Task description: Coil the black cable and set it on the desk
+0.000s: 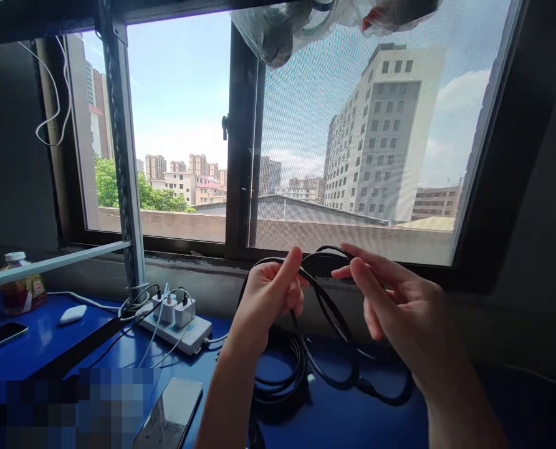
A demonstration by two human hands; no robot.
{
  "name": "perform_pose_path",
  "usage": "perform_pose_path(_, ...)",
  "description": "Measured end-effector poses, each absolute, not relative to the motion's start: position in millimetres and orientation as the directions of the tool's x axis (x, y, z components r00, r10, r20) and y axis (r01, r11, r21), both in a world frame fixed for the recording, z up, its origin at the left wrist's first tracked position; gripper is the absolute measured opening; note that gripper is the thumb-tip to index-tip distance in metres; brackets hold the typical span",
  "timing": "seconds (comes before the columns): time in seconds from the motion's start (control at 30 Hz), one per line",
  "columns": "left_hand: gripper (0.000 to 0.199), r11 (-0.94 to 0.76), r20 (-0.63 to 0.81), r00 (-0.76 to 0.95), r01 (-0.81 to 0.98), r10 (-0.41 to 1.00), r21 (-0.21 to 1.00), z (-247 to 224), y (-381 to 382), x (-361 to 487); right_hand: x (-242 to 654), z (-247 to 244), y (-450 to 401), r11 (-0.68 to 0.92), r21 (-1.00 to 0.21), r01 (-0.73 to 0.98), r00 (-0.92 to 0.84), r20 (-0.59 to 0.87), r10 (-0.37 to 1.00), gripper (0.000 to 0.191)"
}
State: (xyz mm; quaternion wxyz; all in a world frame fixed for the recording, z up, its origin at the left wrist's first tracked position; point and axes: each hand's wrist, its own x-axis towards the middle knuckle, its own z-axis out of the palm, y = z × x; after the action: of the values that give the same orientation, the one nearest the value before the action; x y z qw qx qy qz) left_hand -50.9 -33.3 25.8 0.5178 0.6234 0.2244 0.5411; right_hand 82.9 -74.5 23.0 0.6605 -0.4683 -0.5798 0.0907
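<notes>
on the blue counter (pixel 231 424), a white power strip (pixel 177 327) with plugged-in chargers (pixel 174 307) sits left of the left forearm, thin cords trailing from it. nearer the front lies a smartphone (pixel 170 411); farther left are a second phone (pixel 2 337), a small white rounded object (pixel 73 314) and a capped bottle (pixel 23 284). an upright metal post (pixel 121 156) and a pale crossbar (pixel 58 265) close off that side, and the window wall stands behind. a dark coiled cord (pixel 282 374) lies directly below the hands, partly hidden by the left wrist.

the black cable (pixel 336 318) is held up above the counter, between and below the hands. it has no single straight axis: its loops slant from upper left down to lower right, and one stretch runs rightward under the right hand (pixel 381 293). the left hand (pixel 273 284) has its fingers curled, pinching the cable beneath a raised thumb. the right hand's fingers are spread from the thumb, index pointing left by the upper loop; i cannot tell whether it touches.
</notes>
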Motion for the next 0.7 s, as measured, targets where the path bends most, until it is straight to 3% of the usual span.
perform_pose_path(0.13, 0.055, -0.310, 0.390, 0.303, -0.280, 0.869, 0.908, 22, -29, -41, 74, 23, -80, 0.582, -0.628, 0.517, 0.126, 0.728, 0.674, 0.045)
perform_pose_path(0.27, 0.057, -0.344, 0.399, 0.287, -0.225, 0.871, 0.912, 18, -25, -39, 73, 22, -73, 0.595, -0.573, 0.564, 0.086, 0.757, 0.647, 0.030)
perform_pose_path(0.4, 0.044, -0.424, 0.456, 0.297, -0.166, 0.839, 0.890, 21, -28, -47, 81, 20, -65, 0.599, -0.598, 0.533, 0.150, 0.763, 0.629, 0.029)
perform_pose_path(0.5, 0.040, -0.472, 0.499, 0.206, -0.166, 0.842, 0.866, 27, -33, -58, 88, 20, -66, 0.590, -0.607, 0.533, 0.224, 0.773, 0.593, 0.030)
perform_pose_path(0.6, 0.042, -0.525, 0.530, 0.049, -0.086, 0.846, 0.846, 30, -37, -68, 92, 22, -69, 0.584, -0.580, 0.568, 0.314, 0.809, 0.498, 0.029)
perform_pose_path(0.7, 0.055, -0.573, 0.581, -0.057, 0.106, 0.812, 0.812, 26, -34, -71, 92, 23, -73, 0.572, -0.565, 0.595, 0.377, 0.824, 0.422, 0.028)
